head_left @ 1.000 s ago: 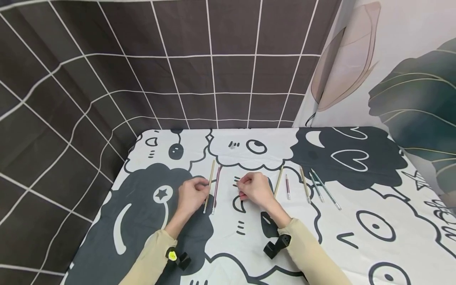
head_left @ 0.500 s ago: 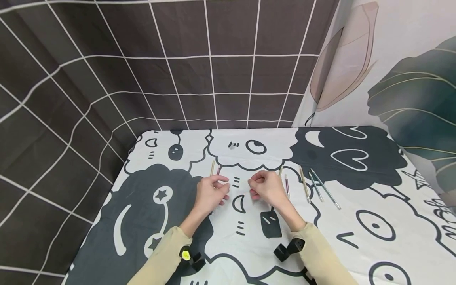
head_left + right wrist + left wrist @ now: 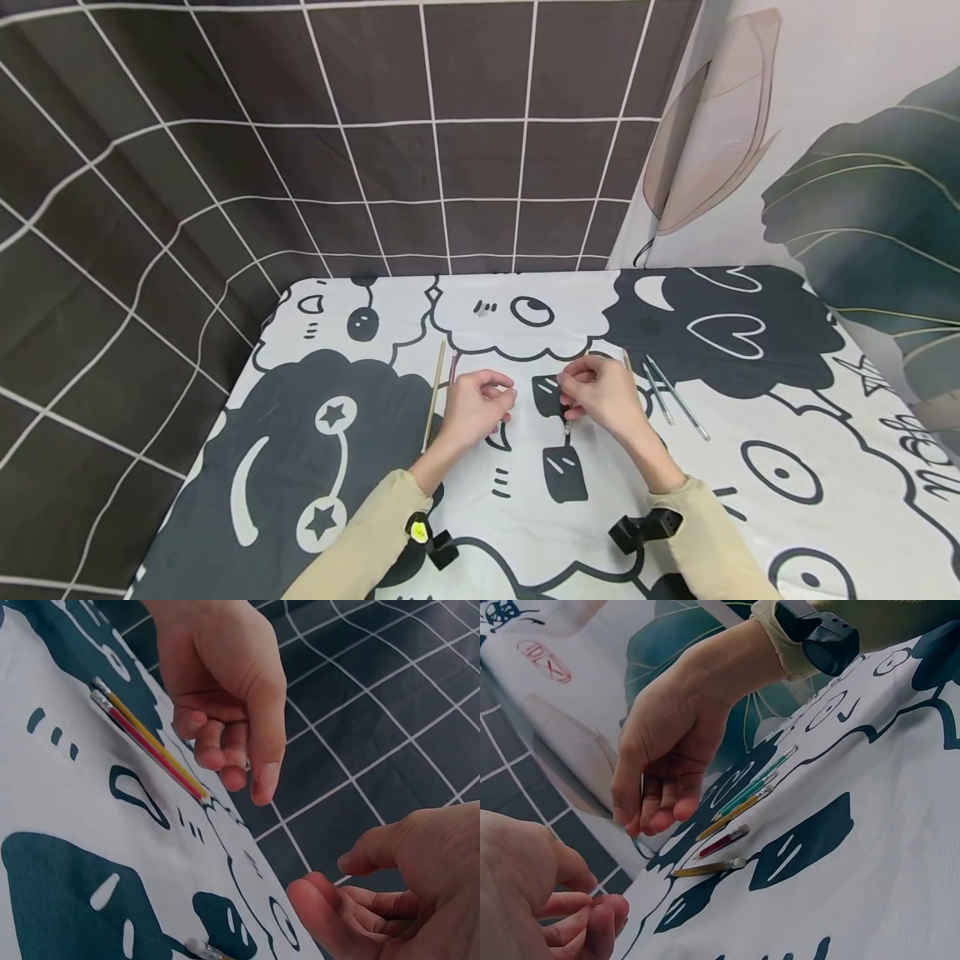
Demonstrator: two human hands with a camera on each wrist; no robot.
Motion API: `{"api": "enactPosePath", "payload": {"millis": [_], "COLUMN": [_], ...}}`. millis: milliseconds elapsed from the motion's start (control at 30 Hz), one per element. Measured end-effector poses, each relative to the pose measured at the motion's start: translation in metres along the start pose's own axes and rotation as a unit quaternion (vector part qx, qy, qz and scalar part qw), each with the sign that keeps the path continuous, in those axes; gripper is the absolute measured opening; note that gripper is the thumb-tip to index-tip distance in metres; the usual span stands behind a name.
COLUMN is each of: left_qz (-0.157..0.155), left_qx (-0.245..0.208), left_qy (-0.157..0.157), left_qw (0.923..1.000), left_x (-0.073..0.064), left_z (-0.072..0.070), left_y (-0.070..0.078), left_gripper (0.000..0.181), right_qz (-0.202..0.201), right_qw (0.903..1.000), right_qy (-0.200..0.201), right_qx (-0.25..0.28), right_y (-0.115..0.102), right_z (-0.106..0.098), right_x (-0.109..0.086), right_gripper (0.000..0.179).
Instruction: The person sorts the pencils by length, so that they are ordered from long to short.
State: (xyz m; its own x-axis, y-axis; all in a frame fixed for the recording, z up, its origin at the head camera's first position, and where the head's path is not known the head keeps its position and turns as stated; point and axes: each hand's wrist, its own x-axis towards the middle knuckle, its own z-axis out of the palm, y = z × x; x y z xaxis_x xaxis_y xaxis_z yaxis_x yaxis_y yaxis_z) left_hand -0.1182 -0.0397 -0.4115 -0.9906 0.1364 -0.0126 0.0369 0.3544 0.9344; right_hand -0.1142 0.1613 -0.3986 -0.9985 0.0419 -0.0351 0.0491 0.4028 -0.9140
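Note:
My left hand [image 3: 476, 406] hovers over the middle of the cloth, its fingers loosely bent with nothing between them. Just left of it lie a yellow pencil [image 3: 434, 392] and a red pencil [image 3: 154, 746], side by side and nearly parallel. My right hand [image 3: 603, 396] hangs above another yellow pencil [image 3: 709, 868] and a short red pencil [image 3: 724, 842], both partly or wholly hidden by it in the head view. Its thumb and forefinger stand apart in the right wrist view, holding nothing. Further right lie a gold pencil [image 3: 735, 814] and two green pencils [image 3: 678, 400].
A black-and-white cartoon cloth [image 3: 525, 533] covers the table. Behind and to the left hangs a dark grid-patterned curtain [image 3: 390, 158]. A pale leaf-print curtain [image 3: 862, 217] hangs at the right. Each wrist wears a small black camera [image 3: 647, 527].
My left hand has moved right, away from the left pencil pair. My right hand has also moved right, now over the middle pencils. The pencils lie as before.

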Motion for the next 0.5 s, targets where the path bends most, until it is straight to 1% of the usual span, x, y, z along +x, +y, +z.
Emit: {"api": "enactPosePath", "payload": {"millis": [133, 233, 400, 500], "left_qz": [-0.002, -0.003, -0.006, -0.004], "left_qx": [0.006, -0.004, -0.012, -0.016], "left_qy": [0.003, 0.001, -0.007, -0.008], "left_qw": [1.0000, 1.0000, 0.9999, 0.9998], "left_x": [0.001, 0.002, 0.004, 0.005], "left_z": [0.009, 0.014, 0.023, 0.029], "left_y": [0.002, 0.003, -0.001, -0.003], "left_gripper": [0.010, 0.009, 0.009, 0.011], "right_qz": [0.002, 0.004, 0.008, 0.011], "right_qw": [0.9998, 0.9997, 0.9992, 0.9992], "right_qy": [0.012, 0.020, 0.029, 0.035], "right_qx": [0.013, 0.015, 0.026, 0.018], "right_y": [0.002, 0.003, 0.008, 0.011], "right_z": [-0.010, -0.019, -0.033, -0.040], "right_x": [-0.001, -0.003, -0.004, -0.006], "right_gripper": [0.013, 0.016, 0.018, 0.018]}}
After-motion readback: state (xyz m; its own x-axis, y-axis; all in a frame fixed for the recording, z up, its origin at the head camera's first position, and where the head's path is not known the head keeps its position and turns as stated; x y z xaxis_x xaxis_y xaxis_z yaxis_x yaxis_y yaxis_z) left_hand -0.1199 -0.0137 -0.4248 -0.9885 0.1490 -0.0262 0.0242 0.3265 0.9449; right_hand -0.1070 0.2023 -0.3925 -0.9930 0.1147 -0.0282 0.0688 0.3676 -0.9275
